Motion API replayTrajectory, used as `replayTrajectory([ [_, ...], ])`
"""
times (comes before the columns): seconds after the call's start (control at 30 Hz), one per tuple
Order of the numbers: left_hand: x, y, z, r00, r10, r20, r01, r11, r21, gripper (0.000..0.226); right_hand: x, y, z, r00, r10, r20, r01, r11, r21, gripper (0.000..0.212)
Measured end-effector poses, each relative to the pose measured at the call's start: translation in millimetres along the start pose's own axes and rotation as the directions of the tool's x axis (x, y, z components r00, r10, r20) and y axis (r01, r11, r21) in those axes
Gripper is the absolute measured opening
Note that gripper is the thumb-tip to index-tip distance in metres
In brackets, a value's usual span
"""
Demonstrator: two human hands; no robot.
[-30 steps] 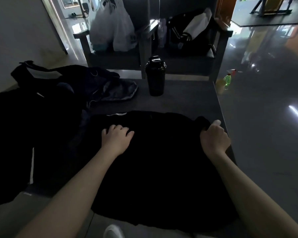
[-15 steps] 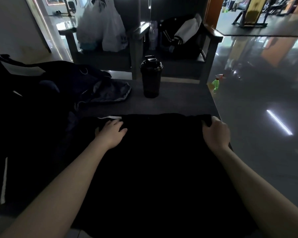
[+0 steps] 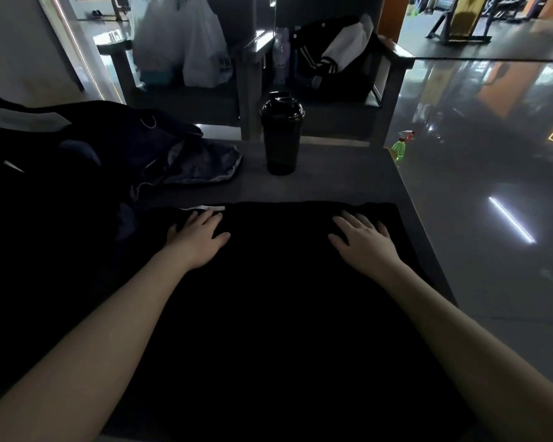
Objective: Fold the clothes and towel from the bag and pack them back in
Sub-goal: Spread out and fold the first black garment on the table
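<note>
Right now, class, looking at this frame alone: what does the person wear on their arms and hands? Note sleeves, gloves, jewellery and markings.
No sleeves show: both arms are bare to the frame's edge. The left hand and right hand have no gloves, and no watch, ring, bracelet or marking is visible, though the light is dim.

We are letting go of the black garment (image 3: 278, 298): our right hand (image 3: 364, 240), gripping its far corner before, is now lying flat on it. Our left hand (image 3: 198, 237) is reaching further up beside the white label (image 3: 205, 208), and the far edge is lying straighter.
</note>
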State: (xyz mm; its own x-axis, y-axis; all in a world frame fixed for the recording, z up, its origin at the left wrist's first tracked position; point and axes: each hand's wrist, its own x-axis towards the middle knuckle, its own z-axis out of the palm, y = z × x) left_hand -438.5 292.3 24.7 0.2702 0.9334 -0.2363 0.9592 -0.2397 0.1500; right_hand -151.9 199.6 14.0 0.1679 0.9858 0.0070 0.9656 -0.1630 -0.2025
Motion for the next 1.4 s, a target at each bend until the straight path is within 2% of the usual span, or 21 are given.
replayTrajectory([
  [0.23, 18, 13, -9, 0.999, 0.002, 0.035, -0.002, 1.000, 0.013, 0.063, 20, 16, 1, 0.994, 0.104, 0.028, -0.102, 0.993, -0.051, 0.061],
  [0.33, -1, 30, -21, 0.999, -0.014, -0.046, 0.018, 0.996, 0.084, 0.058, 20, 17, -4, 0.992, 0.127, 0.019, -0.126, 0.991, -0.043, 0.061],
  [0.4, -25, 38, -27, 0.994, -0.015, -0.108, 0.023, 0.997, 0.075, 0.053, 10, 15, -8, 0.986, 0.153, -0.063, -0.156, 0.987, -0.033, 0.060],
  [0.43, -37, 39, -28, 0.995, -0.020, -0.096, 0.025, 0.999, 0.042, 0.054, 1, 13, -11, 0.979, 0.163, -0.123, -0.168, 0.985, -0.030, 0.060],
  [0.5, -61, 36, -23, 1.000, -0.021, 0.021, 0.021, 1.000, -0.005, 0.061, -21, 6, -16, 0.968, 0.167, -0.190, -0.174, 0.985, -0.019, 0.059],
  [0.57, -74, 29, -16, 0.989, 0.004, 0.146, -0.006, 1.000, 0.011, 0.068, -44, 2, -21, 0.976, 0.187, -0.115, -0.187, 0.982, 0.013, 0.063],
  [0.67, -73, 17, -6, 0.984, -0.002, 0.176, -0.014, 0.996, 0.085, 0.071, -73, 8, -18, 0.981, 0.183, 0.071, -0.181, 0.983, -0.028, 0.068],
  [0.77, -74, 16, -6, 0.994, -0.038, 0.104, 0.025, 0.992, 0.122, 0.064, -83, 18, -12, 0.986, 0.146, 0.077, -0.140, 0.987, -0.078, 0.068],
  [0.87, -92, 32, -15, 0.986, -0.089, -0.140, 0.118, 0.969, 0.218, 0.055, -82, 15, -14, 0.983, 0.159, 0.087, -0.153, 0.986, -0.073, 0.067],
  [0.93, -114, 45, -25, 0.974, -0.134, -0.185, 0.156, 0.982, 0.110, 0.057, -87, 9, -17, 0.981, 0.182, 0.061, -0.182, 0.983, -0.007, 0.067],
  [1.03, -153, 51, -29, 0.982, -0.190, 0.004, 0.189, 0.975, -0.120, 0.079, -112, 1, -23, 0.981, 0.188, -0.045, -0.182, 0.976, 0.122, 0.062],
  [1.13, -183, 47, -17, 0.947, -0.285, 0.147, 0.314, 0.919, -0.240, 0.092, -143, 0, -23, 0.982, 0.189, 0.019, -0.190, 0.971, 0.146, 0.062],
  [1.2, -190, 43, -4, 0.941, -0.292, 0.174, 0.334, 0.885, -0.325, 0.078, -158, -1, -16, 0.982, 0.167, 0.084, -0.171, 0.985, 0.039, 0.062],
  [1.3, -190, 38, 0, 0.965, -0.230, 0.126, 0.262, 0.813, -0.521, 0.040, -164, -3, -10, 0.985, 0.153, 0.084, -0.152, 0.988, -0.023, 0.063],
  [1.37, -191, 36, -15, 0.981, -0.173, 0.086, 0.183, 0.688, -0.702, 0.021, -165, -4, -12, 0.981, 0.164, 0.100, -0.162, 0.986, -0.027, 0.063],
  [1.4, -193, 35, -27, 0.987, -0.133, 0.085, 0.148, 0.582, -0.800, 0.015, -165, -4, -12, 0.979, 0.169, 0.110, -0.165, 0.985, -0.040, 0.063],
])
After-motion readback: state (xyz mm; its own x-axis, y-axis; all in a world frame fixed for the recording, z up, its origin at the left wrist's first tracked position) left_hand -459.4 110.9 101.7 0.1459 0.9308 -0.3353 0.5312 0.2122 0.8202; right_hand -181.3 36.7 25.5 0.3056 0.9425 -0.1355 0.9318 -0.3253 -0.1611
